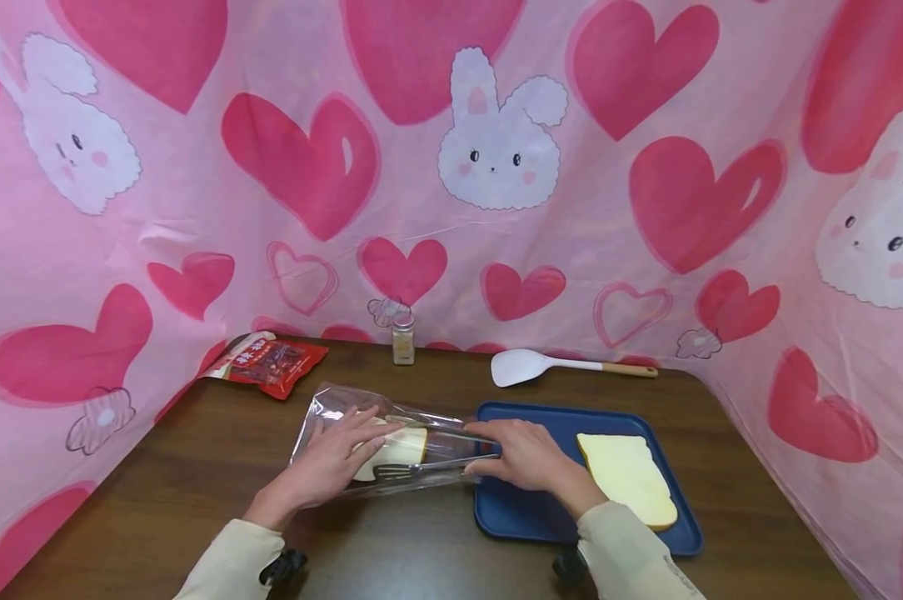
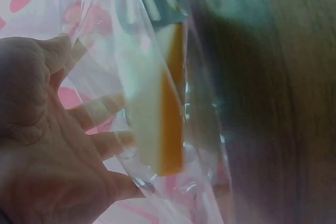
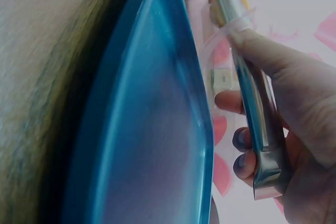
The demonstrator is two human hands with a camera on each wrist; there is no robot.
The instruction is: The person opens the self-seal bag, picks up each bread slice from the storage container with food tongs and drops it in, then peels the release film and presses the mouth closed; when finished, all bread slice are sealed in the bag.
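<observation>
A clear plastic bag holds a slice of white bread with a brown crust, also seen edge-on through the film in the left wrist view. My left hand lies over the bag's left part, its fingers extended and spread against the plastic. My right hand grips metal tongs by their handles. The tongs reach into the bag, and their slotted ends lie on either side of the bread. Clear film surrounds the tongs near my right thumb.
A blue tray sits under my right forearm, with another bread slice on its right side. Behind stand a red snack packet, a small spice jar and a white spatula with a wooden handle. A pink printed cloth walls the table's back and sides.
</observation>
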